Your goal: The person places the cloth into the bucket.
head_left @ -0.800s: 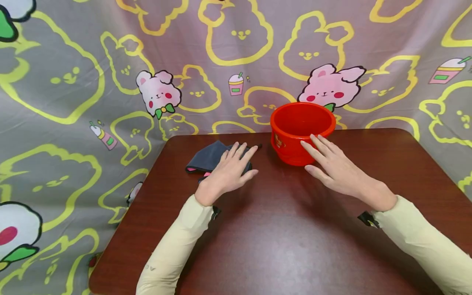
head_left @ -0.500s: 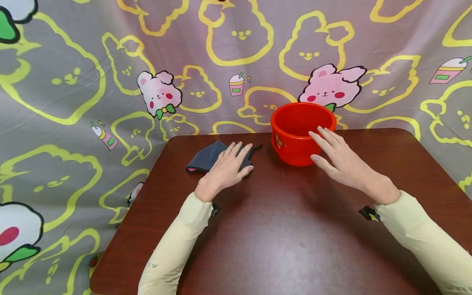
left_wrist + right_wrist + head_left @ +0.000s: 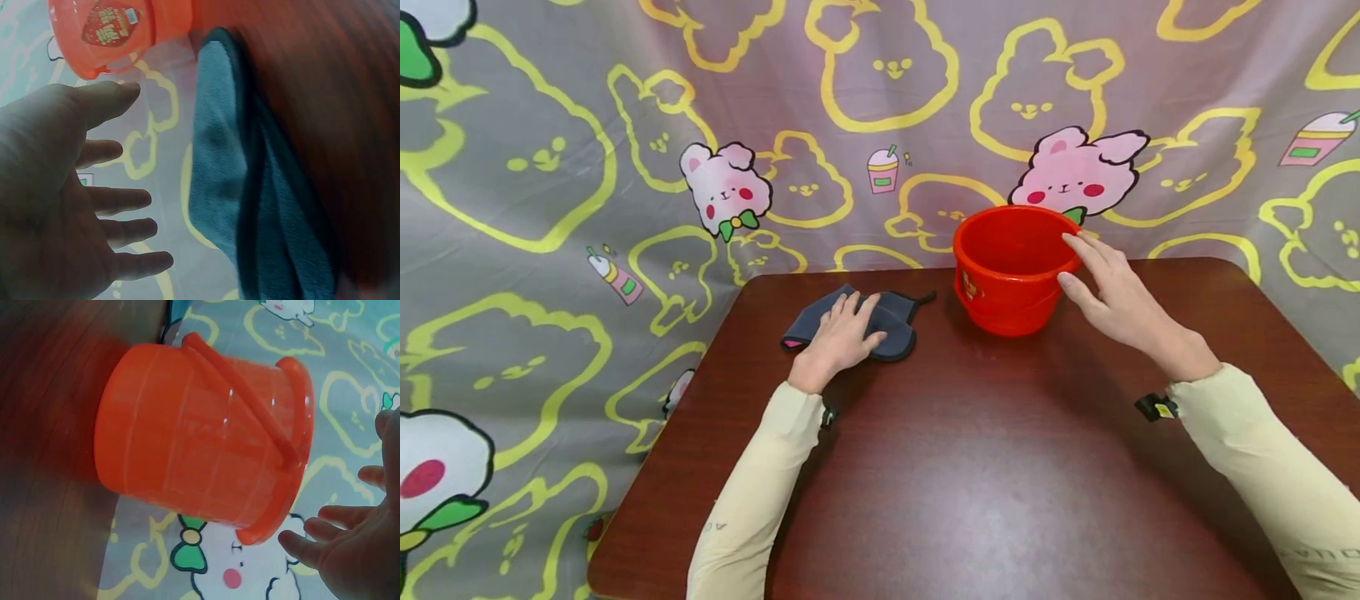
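Note:
A dark grey-blue cloth (image 3: 891, 329) with a black edge, a hanging loop and a bit of pink underside lies loosely folded at the table's back left. Above its near left part hovers my left hand (image 3: 831, 340), fingers spread; the left wrist view shows the hand apart from the cloth (image 3: 219, 137). A red plastic bucket (image 3: 1009, 304) stands upright at the back, its handle (image 3: 244, 400) hanging down against the side. My right hand (image 3: 1123, 304) is by the right of the bucket's rim, fingers extended, and holds nothing. In the right wrist view its fingertips are close to the rim.
A brown wooden table (image 3: 955, 467) with rounded corners lies below both hands. Behind it and at its sides hangs a grey curtain (image 3: 895, 225) printed with cartoon rabbits. A gold-printed label (image 3: 111, 24) is on the bucket's side.
My left hand has moved a little left and lower over the cloth, uncovering more of its right part. My right hand has moved right and upward beside the bucket's rim. Cloth and bucket have stayed put.

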Available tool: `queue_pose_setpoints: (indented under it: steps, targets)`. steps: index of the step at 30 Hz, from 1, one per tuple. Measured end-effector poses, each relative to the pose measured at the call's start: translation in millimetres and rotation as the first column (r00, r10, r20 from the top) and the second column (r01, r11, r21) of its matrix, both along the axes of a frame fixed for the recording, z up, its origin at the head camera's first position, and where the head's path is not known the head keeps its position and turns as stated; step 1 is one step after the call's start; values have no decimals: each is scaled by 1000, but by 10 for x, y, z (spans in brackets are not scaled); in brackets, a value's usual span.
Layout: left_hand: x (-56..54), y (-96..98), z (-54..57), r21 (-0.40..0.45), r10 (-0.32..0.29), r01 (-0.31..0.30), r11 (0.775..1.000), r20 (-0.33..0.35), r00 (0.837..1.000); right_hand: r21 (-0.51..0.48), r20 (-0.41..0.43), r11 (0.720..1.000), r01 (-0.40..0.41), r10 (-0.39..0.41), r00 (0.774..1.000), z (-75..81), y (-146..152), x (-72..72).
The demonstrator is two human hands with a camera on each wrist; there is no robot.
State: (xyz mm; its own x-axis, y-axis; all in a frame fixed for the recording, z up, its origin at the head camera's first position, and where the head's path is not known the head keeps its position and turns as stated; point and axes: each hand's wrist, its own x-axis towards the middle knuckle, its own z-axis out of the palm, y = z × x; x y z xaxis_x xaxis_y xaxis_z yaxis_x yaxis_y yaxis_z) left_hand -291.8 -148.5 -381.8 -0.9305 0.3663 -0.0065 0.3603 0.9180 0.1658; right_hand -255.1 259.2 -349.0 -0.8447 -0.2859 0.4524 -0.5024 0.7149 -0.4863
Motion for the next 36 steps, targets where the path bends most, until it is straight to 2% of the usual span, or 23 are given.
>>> queue_pose_setpoints:
  steps: [5, 11, 17, 22, 30, 36]
  targets:
    - [-46, -45, -60, 7, 24, -25, 1000, 29, 999, -37, -25, 999, 5, -5, 1000, -51, 61, -73]
    - [-103, -94, -121, -16, 88, -86, 996, 89, 992, -87, -27, 996, 29, -32, 999, -109, 82, -145]
    - [-184, -121, -231, -29, 120, -117, 993, 190, 974, -182, 115, 975, 125, -106, 988, -121, 101, -184]
    - [-232, -141, -314, -32, 124, -119, 992, 266, 956, -246, 187, 958, 149, -104, 977, -135, 140, -247]
    - [-217, -192, -308, -47, 129, -120, 992, 287, 949, -277, 310, 939, 203, -112, 944, -161, 159, -350]
    - [-211, -211, -288, -54, 109, -98, 994, 275, 955, -301, 357, 933, 199, -83, 930, -198, 139, -430]
